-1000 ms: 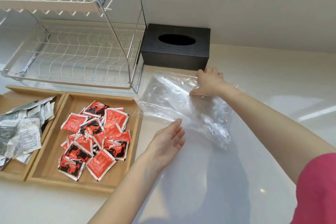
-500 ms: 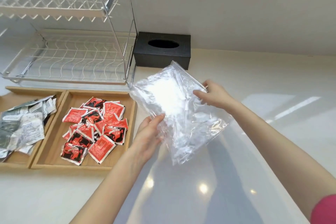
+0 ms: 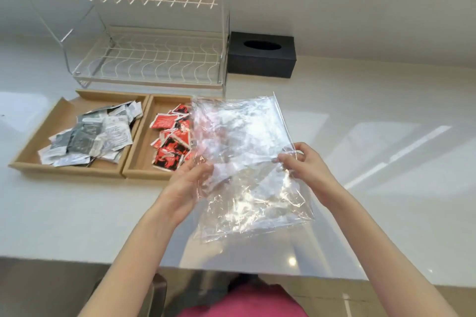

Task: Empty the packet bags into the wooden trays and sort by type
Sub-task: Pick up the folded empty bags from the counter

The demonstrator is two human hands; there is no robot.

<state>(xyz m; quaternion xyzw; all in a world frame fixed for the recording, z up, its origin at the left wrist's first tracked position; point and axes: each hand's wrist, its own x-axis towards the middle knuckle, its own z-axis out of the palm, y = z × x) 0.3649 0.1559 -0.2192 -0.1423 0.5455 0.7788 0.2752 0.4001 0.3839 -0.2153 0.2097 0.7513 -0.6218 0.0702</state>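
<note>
Clear plastic bag [image 3: 247,162], crumpled and see-through, held up above the white counter [image 3: 386,162] between both hands: left hand [image 3: 189,185] pinching its left edge at mid-height, right hand [image 3: 302,162] pinching its right edge just below the zip strip, bulk of the film hanging between and below the two. Behind the bag's left part, wooden tray [image 3: 140,162] with red packets [image 3: 170,144]; touching its left side, second wooden tray [image 3: 38,134] with grey-and-white packets [image 3: 92,136]. Farther back, wire dish rack [image 3: 154,59] and black tissue box [image 3: 261,55] against the wall.
</note>
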